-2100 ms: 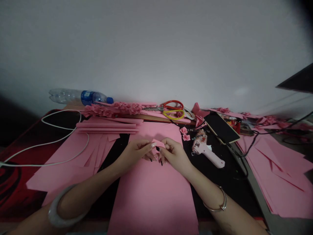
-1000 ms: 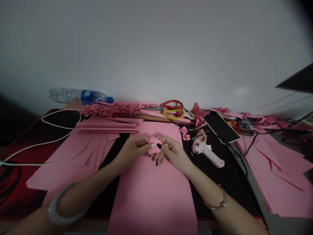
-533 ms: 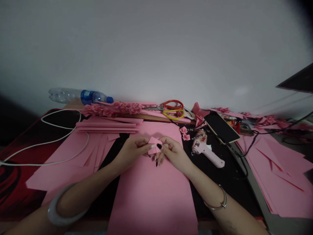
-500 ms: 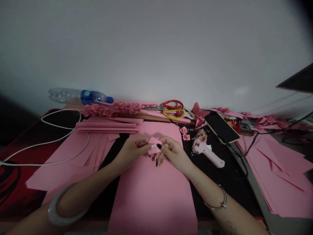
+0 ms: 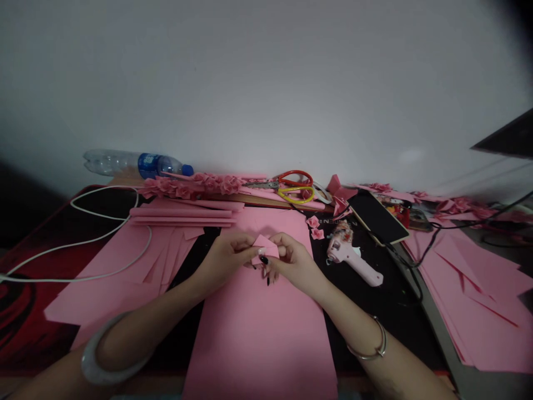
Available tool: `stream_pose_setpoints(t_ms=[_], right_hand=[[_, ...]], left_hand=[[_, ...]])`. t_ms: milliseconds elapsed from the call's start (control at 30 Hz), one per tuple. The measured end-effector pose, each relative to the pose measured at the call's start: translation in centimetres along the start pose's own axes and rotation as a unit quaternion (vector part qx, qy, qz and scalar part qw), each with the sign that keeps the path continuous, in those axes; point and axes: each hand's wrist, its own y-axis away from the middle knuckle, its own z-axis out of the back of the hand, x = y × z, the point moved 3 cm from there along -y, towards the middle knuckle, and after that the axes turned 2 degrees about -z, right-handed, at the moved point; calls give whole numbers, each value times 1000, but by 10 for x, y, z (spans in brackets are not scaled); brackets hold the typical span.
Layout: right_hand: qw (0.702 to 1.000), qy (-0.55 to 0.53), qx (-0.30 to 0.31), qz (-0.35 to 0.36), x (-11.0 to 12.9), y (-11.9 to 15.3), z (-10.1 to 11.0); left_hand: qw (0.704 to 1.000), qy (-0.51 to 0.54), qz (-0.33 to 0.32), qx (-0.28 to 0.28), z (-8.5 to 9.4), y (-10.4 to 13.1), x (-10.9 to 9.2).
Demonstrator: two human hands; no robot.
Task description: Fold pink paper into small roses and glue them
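Note:
A small folded piece of pink paper [image 5: 265,246] is pinched between my two hands, above a long stack of pink paper sheets [image 5: 266,333]. My left hand [image 5: 227,255] grips its left side, thumb on top and fingers curled behind. From the right, my right hand [image 5: 295,261] holds it, with the dark-nailed thumb pressed on the lower front near the left thumb. The other fingertips show partly below the paper. Two small pink paper flowers [image 5: 315,228] lie right of the hands, and a pale pink glue gun [image 5: 356,258] rests beyond them.
Rolled pink paper [image 5: 183,216] and loose sheets [image 5: 108,283] lie at left under a white cable [image 5: 75,278]. Along the wall are a plastic bottle [image 5: 137,164], paper roses [image 5: 208,183] and scissors [image 5: 295,186]. A phone [image 5: 378,216] and more pink sheets [image 5: 478,300] are at right.
My right thumb has slid down and left across the folded paper, towards the left thumb. More of the paper's upper face shows now. The things around have stayed put.

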Motion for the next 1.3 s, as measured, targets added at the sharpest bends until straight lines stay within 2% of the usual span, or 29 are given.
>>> stream_pose_setpoints(t_ms=[300, 533, 733, 933, 1300], right_hand=[[1000, 20, -2, -14, 2, 1, -2], [1000, 9, 1, 0, 3, -1, 3], [1000, 19, -10, 3, 5, -2, 6], [999, 28, -14, -4, 8, -1, 4], [999, 48, -7, 19, -1, -1, 5]], left_hand=[[999, 9, 44, 4, -1, 1, -2], [994, 64, 77, 43, -1, -1, -4], [991, 95, 86, 40, 2, -1, -2], [990, 69, 105, 58, 2, -2, -1], [996, 9, 38, 75, 4, -4, -1]])
